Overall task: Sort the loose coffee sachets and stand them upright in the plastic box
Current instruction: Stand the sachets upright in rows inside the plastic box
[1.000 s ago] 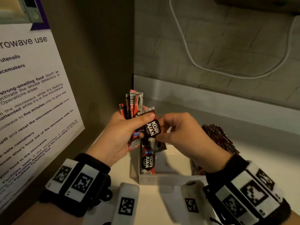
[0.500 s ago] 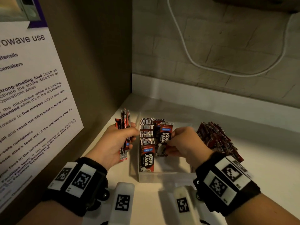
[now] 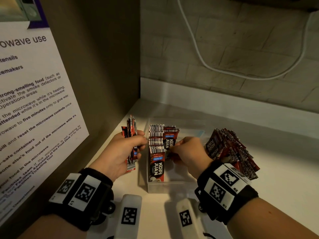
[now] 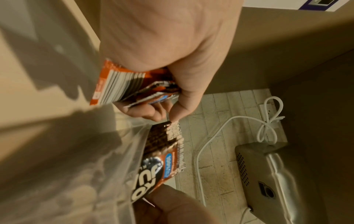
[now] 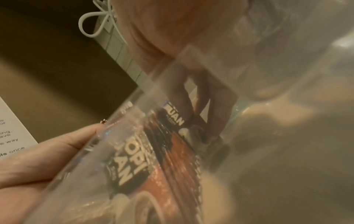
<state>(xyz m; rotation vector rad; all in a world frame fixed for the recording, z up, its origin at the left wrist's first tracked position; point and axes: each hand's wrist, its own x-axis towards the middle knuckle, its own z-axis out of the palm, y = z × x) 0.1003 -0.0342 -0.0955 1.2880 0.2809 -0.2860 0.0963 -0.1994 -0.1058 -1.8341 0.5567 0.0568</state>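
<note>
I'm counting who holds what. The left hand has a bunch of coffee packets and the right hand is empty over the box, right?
Not quite. The left hand does hold a bunch of sachets, but the right hand isn't empty: the head view shows it pinching one sachet inside the plastic box.

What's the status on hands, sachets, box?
Left hand grips a sachet bundle. Right hand pinches one sachet inside the plastic box. Loose pile waits right; nothing blocking.
</note>
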